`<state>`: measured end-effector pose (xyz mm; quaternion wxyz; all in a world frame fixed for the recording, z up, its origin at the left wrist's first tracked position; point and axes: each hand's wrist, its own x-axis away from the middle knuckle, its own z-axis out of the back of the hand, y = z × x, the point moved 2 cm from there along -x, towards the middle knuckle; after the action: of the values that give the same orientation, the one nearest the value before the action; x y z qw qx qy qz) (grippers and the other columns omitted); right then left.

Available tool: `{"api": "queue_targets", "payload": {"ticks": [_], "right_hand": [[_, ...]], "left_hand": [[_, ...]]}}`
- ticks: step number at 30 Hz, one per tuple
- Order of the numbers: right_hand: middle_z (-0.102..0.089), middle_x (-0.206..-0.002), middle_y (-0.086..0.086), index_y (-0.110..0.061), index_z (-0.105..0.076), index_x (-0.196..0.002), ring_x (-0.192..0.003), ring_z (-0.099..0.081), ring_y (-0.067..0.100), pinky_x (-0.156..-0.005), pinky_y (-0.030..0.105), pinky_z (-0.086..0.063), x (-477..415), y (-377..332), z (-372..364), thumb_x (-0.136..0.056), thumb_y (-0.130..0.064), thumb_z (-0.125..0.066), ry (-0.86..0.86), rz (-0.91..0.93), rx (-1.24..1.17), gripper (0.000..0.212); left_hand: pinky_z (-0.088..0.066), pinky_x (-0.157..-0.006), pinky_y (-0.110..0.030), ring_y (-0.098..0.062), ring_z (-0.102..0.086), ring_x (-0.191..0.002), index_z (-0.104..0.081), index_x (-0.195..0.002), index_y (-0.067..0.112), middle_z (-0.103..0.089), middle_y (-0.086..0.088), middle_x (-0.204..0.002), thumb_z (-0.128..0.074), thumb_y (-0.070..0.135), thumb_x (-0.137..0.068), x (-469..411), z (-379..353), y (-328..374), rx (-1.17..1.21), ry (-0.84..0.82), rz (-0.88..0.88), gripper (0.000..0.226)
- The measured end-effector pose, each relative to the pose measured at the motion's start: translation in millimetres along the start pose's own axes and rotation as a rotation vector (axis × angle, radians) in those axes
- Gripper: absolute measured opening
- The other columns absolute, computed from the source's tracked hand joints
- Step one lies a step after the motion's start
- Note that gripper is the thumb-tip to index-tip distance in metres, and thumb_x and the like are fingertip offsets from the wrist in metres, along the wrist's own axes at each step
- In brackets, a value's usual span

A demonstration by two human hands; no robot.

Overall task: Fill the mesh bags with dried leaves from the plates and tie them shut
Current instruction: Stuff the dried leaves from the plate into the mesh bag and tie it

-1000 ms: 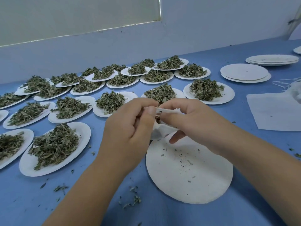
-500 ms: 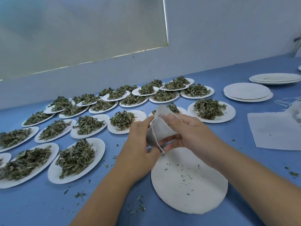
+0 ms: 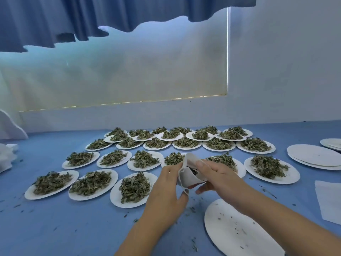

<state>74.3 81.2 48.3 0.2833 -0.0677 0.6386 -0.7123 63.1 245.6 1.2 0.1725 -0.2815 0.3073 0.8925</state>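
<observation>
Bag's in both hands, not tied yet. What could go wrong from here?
1. The small white mesh bag gapes with dark dried leaves showing. The left hand and right hand hold it away from the emptied white paper plate, so a tilt would likely spill onto the blue table.
2. The thin white drawstring loop dangles and may cinch unevenly.
3. The heaped white paper plate is near the left hand and could get bumped.

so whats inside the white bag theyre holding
Through the open mouth of the mesh bag, dark dried leaves show. How full it is cannot be seen: the cloth, the left hand and the right hand cover the rest.
</observation>
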Motion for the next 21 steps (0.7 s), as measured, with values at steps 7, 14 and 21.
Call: {"api": "queue_targets", "payload": {"ticks": [7, 14, 21], "right_hand": [[-0.071, -0.108, -0.015, -0.036, -0.071, -0.111, -0.090, -0.069, 0.012, -0.083, 0.039, -0.057, -47, -24, -94, -0.098, -0.046, -0.042, -0.146, 0.012, -0.082, 0.033], [-0.074, -0.088, 0.005, -0.023, -0.074, -0.102, -0.071, -0.063, 0.017, -0.061, 0.026, -0.051, -88, -32, -243, -0.099, -0.045, -0.043, -0.368, -0.067, -0.251, 0.039], [-0.072, -0.097, -0.002, -0.022, -0.066, -0.104, -0.067, -0.066, 0.018, -0.056, 0.028, -0.050, -114, -17, -372, -0.099, -0.039, -0.046, -0.432, -0.134, -0.324, 0.027]], "left_hand": [[-0.045, -0.075, -0.020, 0.005, -0.046, -0.102, -0.024, -0.132, 0.053, -0.038, 0.029, -0.119, -0.064, 0.041, -0.082, 44, 97, -42, -0.140, 0.127, 0.207, 0.065], [-0.048, -0.075, -0.023, 0.002, -0.052, -0.098, -0.030, -0.112, 0.067, -0.048, 0.031, -0.114, -0.053, 0.062, -0.074, 125, 212, -91, -0.318, 0.196, 0.414, 0.044], [-0.046, -0.078, -0.017, 0.008, -0.054, -0.094, -0.051, -0.099, 0.060, -0.058, 0.031, -0.101, -0.059, 0.042, -0.080, 187, 294, -161, -0.293, 0.285, 0.655, 0.028]]}}
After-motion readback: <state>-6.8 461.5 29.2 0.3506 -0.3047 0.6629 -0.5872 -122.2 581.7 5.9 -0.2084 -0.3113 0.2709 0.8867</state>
